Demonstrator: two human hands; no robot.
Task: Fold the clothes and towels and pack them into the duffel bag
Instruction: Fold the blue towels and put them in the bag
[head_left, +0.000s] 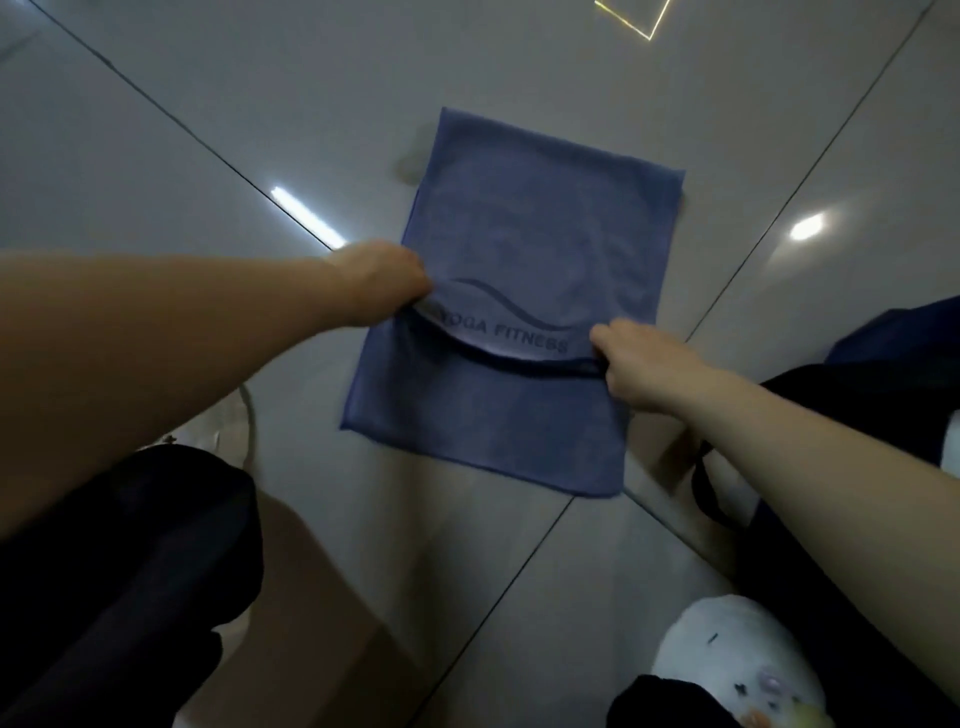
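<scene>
Here, a blue towel (511, 312) marked "YOGA FITNESS" is laid flat on the tiled floor (156, 130), w/ its printed edge lifted mid-fold. That edge is pinched at one end by the left hand (382, 283) and at the other by the right hand (641, 364), fingers curled on the cloth. A dark bag (883, 395) is seen at the right edge, just beside the towel.

Glossy grey tiled floor (156, 130) with a white slipper (727, 654).

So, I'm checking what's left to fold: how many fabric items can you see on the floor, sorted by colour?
Blue: 1, the towel, pinched by left hand and right hand.
White: 1, the patterned cloth.
Total: 2
</scene>
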